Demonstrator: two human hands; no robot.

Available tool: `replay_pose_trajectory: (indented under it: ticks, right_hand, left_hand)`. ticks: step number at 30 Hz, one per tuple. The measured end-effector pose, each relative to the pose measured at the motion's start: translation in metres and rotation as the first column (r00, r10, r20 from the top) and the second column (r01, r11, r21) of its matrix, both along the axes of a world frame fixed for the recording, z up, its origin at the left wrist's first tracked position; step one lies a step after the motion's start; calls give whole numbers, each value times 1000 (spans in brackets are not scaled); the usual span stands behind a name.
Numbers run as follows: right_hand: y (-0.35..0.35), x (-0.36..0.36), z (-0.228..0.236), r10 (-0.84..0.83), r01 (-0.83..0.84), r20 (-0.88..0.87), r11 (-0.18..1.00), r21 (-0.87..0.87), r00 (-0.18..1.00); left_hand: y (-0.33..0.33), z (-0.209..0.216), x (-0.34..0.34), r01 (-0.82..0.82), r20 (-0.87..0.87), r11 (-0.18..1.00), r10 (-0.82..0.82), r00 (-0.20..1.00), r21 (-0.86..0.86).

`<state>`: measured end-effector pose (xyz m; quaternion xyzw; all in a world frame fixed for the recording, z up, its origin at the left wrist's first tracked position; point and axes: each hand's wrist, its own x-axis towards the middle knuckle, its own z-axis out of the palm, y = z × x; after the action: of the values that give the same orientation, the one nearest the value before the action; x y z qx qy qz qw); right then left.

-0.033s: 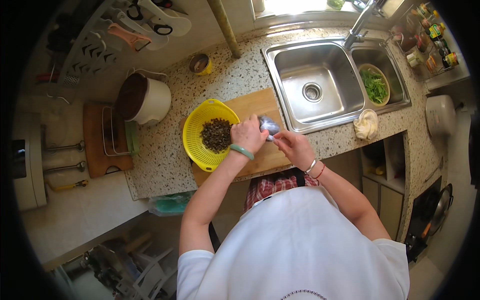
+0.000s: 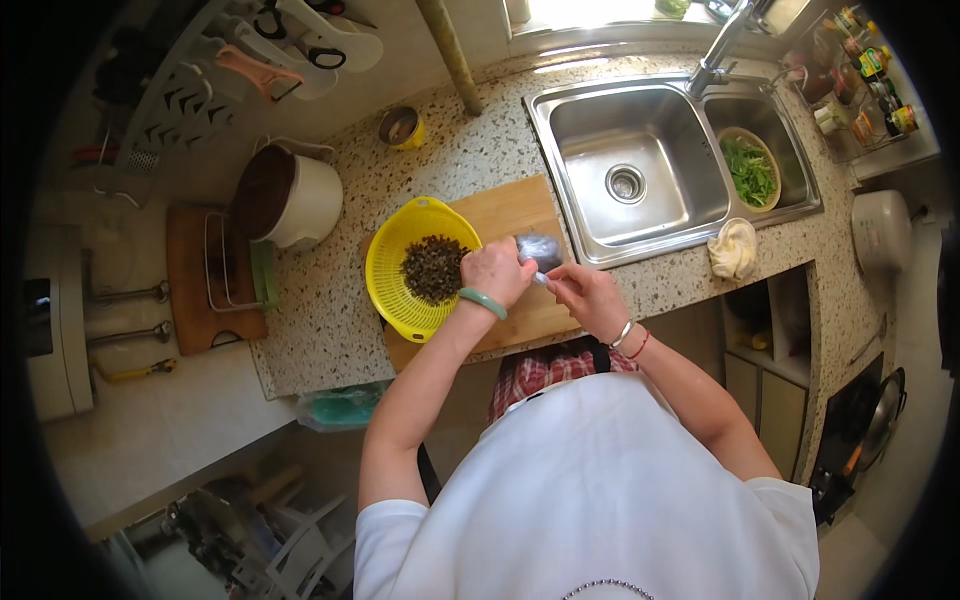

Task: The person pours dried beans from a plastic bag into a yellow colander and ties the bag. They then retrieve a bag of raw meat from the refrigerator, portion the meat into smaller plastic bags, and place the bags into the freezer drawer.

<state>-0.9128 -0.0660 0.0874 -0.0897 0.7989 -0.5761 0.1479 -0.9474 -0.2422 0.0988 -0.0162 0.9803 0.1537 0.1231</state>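
Note:
My left hand, a green bangle on its wrist, is closed around a small clear plastic bag with something dark inside. Between my two hands runs the bag's twisted pale end, pinched by the fingers of my right hand. Both hands are over a wooden cutting board. Just left of my left hand, a yellow plastic colander rests partly on the board. Dark chopped pieces lie in it, and my left hand overlaps its right rim.
Right of the board is a steel double sink with a faucet. Its smaller basin holds a bowl of green leaves. A crumpled cream cloth lies by the sink's front edge. Toward the left stand a white pot and a yellow cup.
The plastic bag has turned slightly and looks rounder beside my left hand. My hands and the other things stay nearly in place.

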Motion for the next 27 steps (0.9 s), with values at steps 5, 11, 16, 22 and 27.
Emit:
replay_pose_trajectory:
  ticks: [5, 11, 16, 22, 27]
  right_hand:
    - [-5, 15, 10, 52, -40, 208, 997, -60, 977]
    - [-3, 17, -12, 71, -50, 185, 992, -114, 980]
    - [5, -7, -10, 24, -19, -117, 999, 41, 993]
    - [8, -29, -13, -50, 59, -109, 995, 77, 993]
    - [16, -38, -32, -9, 12, -42, 997, 81, 999]
  left_hand:
    - [-18, -15, -8, -386, 452, 788, 155, 878, 479]
    - [-13, -32, 2, -405, 350, 556, 207, 913, 726]
    - [2, -4, 8, 40, -83, 988, -27, 996, 150]
    - [6, 9, 21, 267, -381, 963, -256, 889, -25]
    - [-3, 6, 31, 517, -574, 842, -502, 647, -154]
